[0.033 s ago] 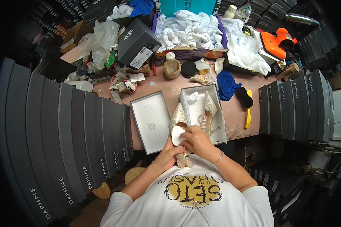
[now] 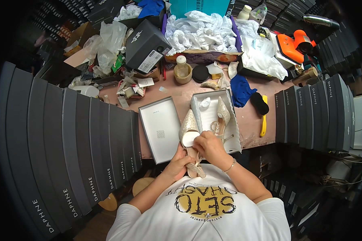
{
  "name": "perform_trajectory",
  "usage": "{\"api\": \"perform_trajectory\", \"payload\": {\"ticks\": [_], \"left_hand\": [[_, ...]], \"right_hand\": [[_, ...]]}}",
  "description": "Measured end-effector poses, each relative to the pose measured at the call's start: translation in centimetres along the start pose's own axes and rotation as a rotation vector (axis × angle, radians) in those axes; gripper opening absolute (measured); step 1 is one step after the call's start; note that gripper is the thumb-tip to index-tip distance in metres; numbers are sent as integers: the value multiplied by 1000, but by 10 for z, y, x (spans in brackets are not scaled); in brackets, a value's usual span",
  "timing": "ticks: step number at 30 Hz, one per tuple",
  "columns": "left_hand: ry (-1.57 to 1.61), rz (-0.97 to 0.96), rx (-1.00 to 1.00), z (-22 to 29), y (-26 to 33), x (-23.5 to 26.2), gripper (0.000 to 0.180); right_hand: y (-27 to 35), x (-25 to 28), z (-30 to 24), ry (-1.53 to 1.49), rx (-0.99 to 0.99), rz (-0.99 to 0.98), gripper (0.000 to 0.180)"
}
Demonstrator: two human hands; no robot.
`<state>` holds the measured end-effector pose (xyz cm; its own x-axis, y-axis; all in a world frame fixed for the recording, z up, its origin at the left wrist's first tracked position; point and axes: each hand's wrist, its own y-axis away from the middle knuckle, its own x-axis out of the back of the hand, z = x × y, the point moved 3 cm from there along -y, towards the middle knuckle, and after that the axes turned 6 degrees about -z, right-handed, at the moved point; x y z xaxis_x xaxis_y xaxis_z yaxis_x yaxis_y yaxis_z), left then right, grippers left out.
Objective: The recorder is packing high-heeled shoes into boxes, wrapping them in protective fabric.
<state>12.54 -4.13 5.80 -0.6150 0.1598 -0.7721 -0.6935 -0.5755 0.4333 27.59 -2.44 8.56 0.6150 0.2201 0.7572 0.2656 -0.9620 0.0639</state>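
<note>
I see my left hand point(image 2: 177, 164) closed around the heel end of a glittery pale-gold shoe point(image 2: 190, 140), fingers wrapped round the lower part so the strap and heel poke out below the palm. My right hand point(image 2: 210, 146) sits just to the right of it, fingers curled over the shoe's opening and pinching a small white pad point(image 2: 191, 138) that lies in the insole; how tightly it grips I cannot tell. The shoe is held above the near table edge, its pointed toe aimed away from me, toward the open shoe box point(image 2: 233, 132) right beyond my right hand. In that box lies a second glittery shoe point(image 2: 222, 116), toe away from me, with a crumpled bit of white tissue point(image 2: 205, 103) beside it at the far end. Just left of my left hand rests the box lid point(image 2: 161, 128), upturned, white inside. Farther out past the box, to the right, lie a blue cloth point(image 2: 240, 90) and a black brush with a yellow handle point(image 2: 262, 110). Well beyond both hands is a round wooden pot with a small bottle point(image 2: 182, 70) in it, a black disc beside it. Stacks of dark shoe boxes point(image 2: 68, 132) flank me on either side.
</note>
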Motion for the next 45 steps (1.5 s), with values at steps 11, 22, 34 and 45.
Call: {"api": "perform_trajectory", "payload": {"ticks": [11,22,34,45], "left_hand": [[-1,83,10,-10,-20,21,68],[62,219,-94,-7,-26,23,70],[-200,160,-292,-24,-30,9,79],[-119,75,-182,-20,-24,6,72]], "right_hand": [[-54,-6,79,-687,-252,42,20],[-92,-1,137,490,-149,92,31],[-7,-20,24,-304,-76,28,39],[-14,-14,17,-69,-69,320,46]]}}
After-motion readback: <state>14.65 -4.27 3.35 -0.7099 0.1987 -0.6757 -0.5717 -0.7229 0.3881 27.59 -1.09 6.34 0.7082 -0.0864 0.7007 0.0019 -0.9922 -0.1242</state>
